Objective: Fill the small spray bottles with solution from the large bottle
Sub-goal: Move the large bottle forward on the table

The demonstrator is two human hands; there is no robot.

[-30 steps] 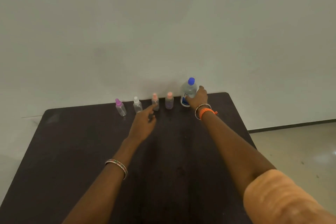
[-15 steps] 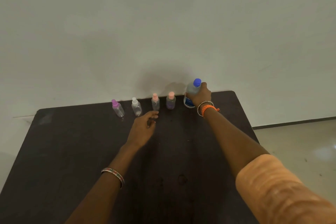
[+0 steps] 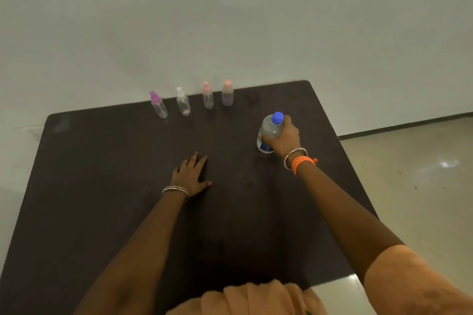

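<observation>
Several small clear spray bottles stand in a row at the far edge of the dark table (image 3: 102,186): a purple-capped one (image 3: 158,105), a white-capped one (image 3: 183,102), a pink-capped one (image 3: 207,96) and a pink-capped one with a purplish body (image 3: 227,93). The large clear bottle (image 3: 268,130) with a blue cap stands on the table nearer to me, on the right. My right hand (image 3: 284,135) grips it around the upper body. My left hand (image 3: 192,175) rests flat on the table with fingers spread, holding nothing.
A pale wall rises behind the table. To the right, a light floor (image 3: 409,186) lies past the table's edge. An orange garment (image 3: 256,299) shows at the bottom of the view.
My right hand has pulled the large bottle away from the row, toward me and to the right. My left hand drew back from the small bottles and settled flat on the table.
</observation>
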